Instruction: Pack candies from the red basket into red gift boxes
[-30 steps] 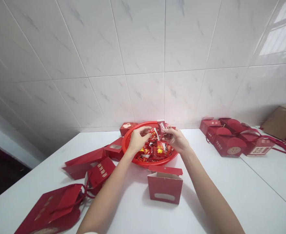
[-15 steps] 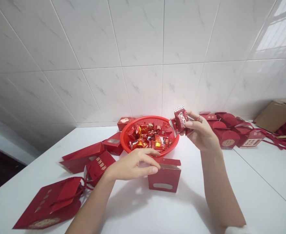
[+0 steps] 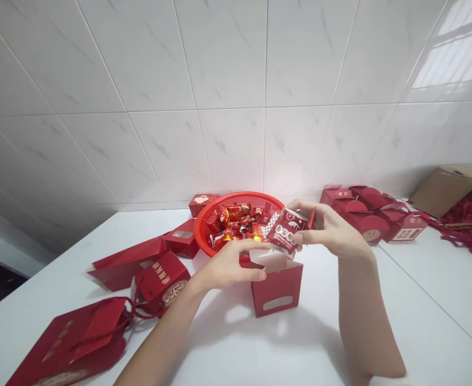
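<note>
A red gift box (image 3: 278,289) stands upright on the table, its top open and its pale inside partly showing. My left hand (image 3: 236,265) is at its left side, thumb by the front edge and fingers toward the back. Just above the opening, my right hand (image 3: 326,228) pinches dark red wrapped candies (image 3: 286,230), one with a white dotted end in front; how many there are I cannot tell. Behind the box stands a red plastic basket (image 3: 200,236) holding many shiny red and gold wrapped candies (image 3: 231,214), partly hidden by my hands.
Red gift boxes and bags (image 3: 79,338) lie to the left, some with cords. More red boxes (image 3: 366,217) stand at the right near the tiled wall (image 3: 231,150). Farther right is a cardboard box (image 3: 440,187) with dark red ribbons (image 3: 466,225).
My right hand has come down and left with the candies, from beside the basket to over the box. The box top has opened, and the box has turned slightly.
</note>
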`<state>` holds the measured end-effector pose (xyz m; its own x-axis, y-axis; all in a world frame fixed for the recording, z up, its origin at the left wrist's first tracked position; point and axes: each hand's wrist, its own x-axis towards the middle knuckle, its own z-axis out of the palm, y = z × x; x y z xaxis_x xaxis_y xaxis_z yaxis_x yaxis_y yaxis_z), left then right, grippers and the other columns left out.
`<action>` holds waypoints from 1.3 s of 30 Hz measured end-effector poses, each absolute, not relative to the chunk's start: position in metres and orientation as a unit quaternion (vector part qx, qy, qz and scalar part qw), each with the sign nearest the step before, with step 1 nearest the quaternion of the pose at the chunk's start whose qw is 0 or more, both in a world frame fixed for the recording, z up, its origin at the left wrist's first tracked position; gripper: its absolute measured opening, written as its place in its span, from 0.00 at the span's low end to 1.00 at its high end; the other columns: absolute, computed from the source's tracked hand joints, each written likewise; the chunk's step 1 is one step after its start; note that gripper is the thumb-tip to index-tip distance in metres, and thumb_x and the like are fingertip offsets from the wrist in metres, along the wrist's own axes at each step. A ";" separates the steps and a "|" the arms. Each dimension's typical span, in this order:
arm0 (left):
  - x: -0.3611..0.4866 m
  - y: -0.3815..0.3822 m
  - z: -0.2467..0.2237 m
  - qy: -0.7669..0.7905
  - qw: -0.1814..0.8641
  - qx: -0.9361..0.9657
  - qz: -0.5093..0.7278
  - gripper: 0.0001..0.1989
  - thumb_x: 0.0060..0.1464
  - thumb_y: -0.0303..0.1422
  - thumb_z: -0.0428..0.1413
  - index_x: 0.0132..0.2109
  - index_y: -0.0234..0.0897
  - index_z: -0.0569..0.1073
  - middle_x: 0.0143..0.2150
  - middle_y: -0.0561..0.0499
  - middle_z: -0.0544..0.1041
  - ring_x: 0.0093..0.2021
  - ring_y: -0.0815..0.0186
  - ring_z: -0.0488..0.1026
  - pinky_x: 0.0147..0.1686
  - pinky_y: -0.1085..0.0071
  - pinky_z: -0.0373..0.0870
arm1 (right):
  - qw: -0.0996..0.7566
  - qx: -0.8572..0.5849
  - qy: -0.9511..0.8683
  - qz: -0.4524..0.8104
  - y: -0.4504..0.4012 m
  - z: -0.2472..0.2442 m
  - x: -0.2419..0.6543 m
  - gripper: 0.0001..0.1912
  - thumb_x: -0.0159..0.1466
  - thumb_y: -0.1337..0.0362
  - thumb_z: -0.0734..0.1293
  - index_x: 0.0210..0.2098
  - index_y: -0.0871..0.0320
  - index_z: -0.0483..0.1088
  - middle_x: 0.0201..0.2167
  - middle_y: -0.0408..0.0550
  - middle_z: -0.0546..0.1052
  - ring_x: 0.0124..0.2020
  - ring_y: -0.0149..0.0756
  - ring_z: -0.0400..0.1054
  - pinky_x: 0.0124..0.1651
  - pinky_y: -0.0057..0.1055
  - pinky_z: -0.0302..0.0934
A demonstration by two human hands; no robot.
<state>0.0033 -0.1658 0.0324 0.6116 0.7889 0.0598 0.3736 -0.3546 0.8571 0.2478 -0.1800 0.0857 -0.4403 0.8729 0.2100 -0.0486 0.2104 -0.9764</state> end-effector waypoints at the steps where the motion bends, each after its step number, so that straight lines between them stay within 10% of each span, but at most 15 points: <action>1: 0.004 -0.166 0.032 0.366 0.447 0.782 0.235 0.26 0.47 0.35 0.68 0.55 0.41 0.78 0.56 0.48 0.79 0.57 0.52 0.74 0.57 0.60 0.69 | 0.404 -0.328 -0.662 0.539 -0.180 0.085 0.248 0.18 0.51 0.65 0.76 0.40 0.58 0.71 0.31 0.43 0.76 0.28 0.32 0.69 0.32 0.30 0.64; 20: 0.001 -0.166 0.032 0.411 0.437 0.771 0.213 0.33 0.43 0.39 0.70 0.58 0.43 0.76 0.60 0.46 0.76 0.63 0.47 0.69 0.61 0.55 0.67 | 0.302 -0.427 -0.802 0.287 -0.180 0.078 0.252 0.15 0.54 0.65 0.73 0.41 0.53 0.74 0.41 0.47 0.79 0.37 0.41 0.73 0.33 0.31 0.66; 35: 0.002 -0.168 0.036 0.402 0.453 0.769 0.206 0.34 0.44 0.36 0.69 0.60 0.47 0.74 0.62 0.50 0.74 0.66 0.49 0.66 0.64 0.55 0.64 | 0.308 -0.384 -0.800 0.342 -0.184 0.080 0.240 0.12 0.57 0.68 0.71 0.41 0.54 0.75 0.42 0.48 0.79 0.43 0.40 0.75 0.38 0.31 0.69; 39: 0.003 -0.168 0.038 0.406 0.455 0.766 0.205 0.34 0.44 0.37 0.69 0.61 0.46 0.74 0.63 0.49 0.73 0.66 0.48 0.65 0.64 0.55 0.63 | 0.371 -0.407 -0.756 0.354 -0.186 0.082 0.241 0.11 0.58 0.60 0.73 0.39 0.55 0.72 0.31 0.44 0.76 0.31 0.36 0.72 0.30 0.30 0.66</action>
